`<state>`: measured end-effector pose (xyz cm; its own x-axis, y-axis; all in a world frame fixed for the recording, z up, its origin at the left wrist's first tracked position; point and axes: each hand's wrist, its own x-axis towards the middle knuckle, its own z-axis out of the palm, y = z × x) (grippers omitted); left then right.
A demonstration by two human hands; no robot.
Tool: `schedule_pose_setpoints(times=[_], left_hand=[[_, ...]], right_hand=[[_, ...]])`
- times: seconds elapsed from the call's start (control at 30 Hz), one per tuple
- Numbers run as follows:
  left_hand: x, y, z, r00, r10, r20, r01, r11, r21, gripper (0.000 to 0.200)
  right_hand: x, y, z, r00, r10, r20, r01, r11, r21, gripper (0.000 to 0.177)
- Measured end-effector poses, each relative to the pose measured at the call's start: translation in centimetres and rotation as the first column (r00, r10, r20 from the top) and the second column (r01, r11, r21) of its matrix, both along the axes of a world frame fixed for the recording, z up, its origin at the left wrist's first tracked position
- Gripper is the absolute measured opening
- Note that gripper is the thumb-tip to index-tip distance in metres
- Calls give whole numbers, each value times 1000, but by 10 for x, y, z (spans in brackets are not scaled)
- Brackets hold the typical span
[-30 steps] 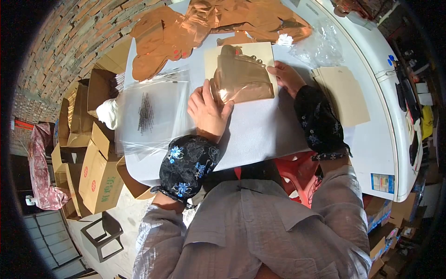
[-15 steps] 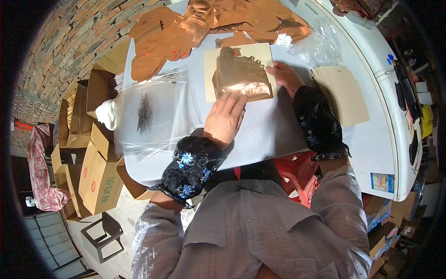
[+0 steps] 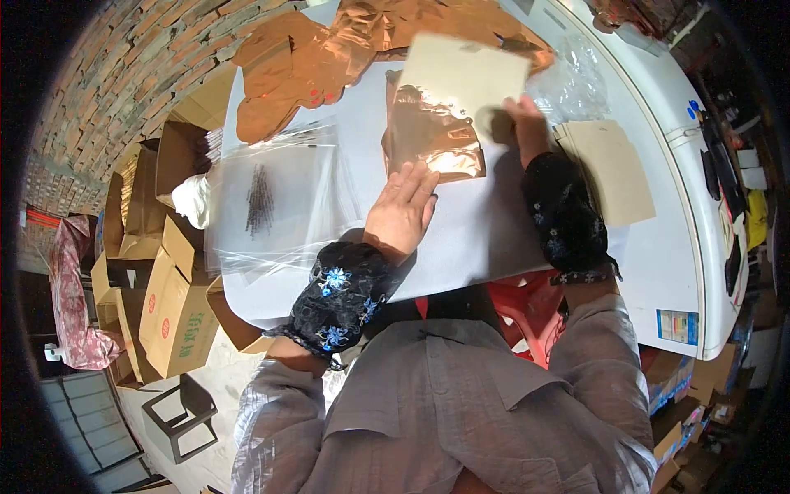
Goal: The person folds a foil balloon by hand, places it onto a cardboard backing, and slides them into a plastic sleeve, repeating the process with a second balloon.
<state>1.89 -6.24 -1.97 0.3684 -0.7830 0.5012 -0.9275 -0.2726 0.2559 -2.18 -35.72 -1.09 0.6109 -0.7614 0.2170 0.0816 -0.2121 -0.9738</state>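
Note:
On the light table, a folded copper foil piece (image 3: 448,148) lies flat in front of me. My left hand (image 3: 403,212) rests with fingers stretched out on its lower edge. A cream card (image 3: 465,74) is raised and tilted above the foil, covering its upper part. My right hand (image 3: 527,128) is closed at the card's lower right corner, gripping it. Clear plastic sleeves (image 3: 288,198) lie left of my left hand. A stack of cream cards (image 3: 609,169) lies right of my right hand.
Large copper foil shapes (image 3: 288,62) spread over the table's far side. Crumpled clear plastic (image 3: 572,82) lies at the back right. Open cardboard boxes (image 3: 177,305) stand at the left, a dark stool (image 3: 193,412) below them. A red chair (image 3: 531,313) is under the table's front edge.
The cream card has come out from under the copper foil and risen up and to the right with my right hand. My left hand has stayed on the foil.

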Motion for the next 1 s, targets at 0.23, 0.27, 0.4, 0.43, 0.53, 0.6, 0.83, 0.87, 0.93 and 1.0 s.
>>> schedule_pose_setpoints(times=[0.23, 0.27, 0.4, 0.43, 0.53, 0.6, 0.83, 0.87, 0.93, 1.0], left_hand=[[-1, 0, 2, 1000, 1, -20, -1, 1000, 3, 39], [-1, 0, 2, 1000, 4, 0, -4, 1000, -10, 38], [-1, 0, 7, 1000, -11, -16, 10, 999, -42, 34], [-2, 0, 10, 999, -22, -45, 20, 999, -44, 33], [-2, 2, 9, 996, -28, -83, 28, 1000, -1, 30], [-2, 2, 8, 997, -37, -75, 37, 999, 2, 33], [-2, 1, 9, 998, -41, -50, 39, 998, -48, 35], [-2, 1, 9, 998, -37, -54, 35, 999, -36, 35], [-2, 2, 9, 997, -31, -64, 30, 999, -13, 35], [-2, 2, 9, 997, -36, -66, 35, 999, -13, 35]], right_hand=[[-20, 37, 74, 972, -42, 232, -68, 893, 445, 13], [-21, 42, 76, 983, 18, 185, -107, 870, 482, 14], [-22, 50, 17, 933, 334, -131, -305, 931, 202, 29], [-18, 48, -14, 951, 255, -173, -247, 967, 69, 33], [-18, 63, -16, 948, 17, -318, -144, 915, -377, 41], [-15, 72, -12, 941, -101, -323, -109, 813, -572, 39], [-19, 72, -1, 957, -56, -284, -145, 758, -636, 24], [-22, 75, 3, 952, -72, -298, -147, 746, -650, 23], [-28, 82, 4, 945, -132, -300, -139, 666, -732, 23], [-29, 86, 3, 945, -193, -265, -112, 568, -815, 23]])
